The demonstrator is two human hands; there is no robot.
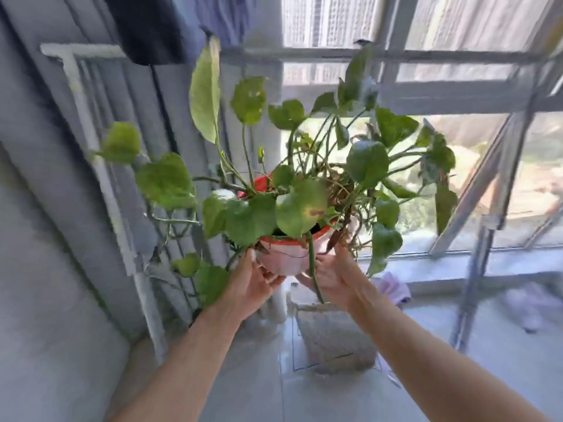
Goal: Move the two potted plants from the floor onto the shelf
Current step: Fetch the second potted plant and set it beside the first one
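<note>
1. The potted plant point(292, 190) is up in the air, held in front of the window point(457, 147) and well above the floor point(259, 376); nothing carries it but the two hands, so it sits at no edge or corner of a shelf, and I can't pick out a shelf in this view.
2. The left hand point(253, 278) is cupped around the lower left side of the pot point(286, 260), fingers curled partway and pressed to the wall below the red rim.
3. The right hand point(332, 278) mirrors it on the lower right side, palm turned inward, fingers wrapped toward the base; a thick green stem point(313, 275) hangs down between the two hands.
4. Handling, as I judge it: the pot looks like thin, smooth plastic, stiff enough to grip but likely slippery and able to flex if squeezed hard. With soil inside it is probably moderately heavy, and the weight sits low.
5. The long trailing vines point(170, 220) are soft and easily torn, so they make no handhold and may snag on whatever they pass.
6. Best hold: both palms low on the pot wall or under the base, pot kept upright so soil stays in.
7. A pale woven container point(332, 336) stands on the floor directly beneath.
</note>
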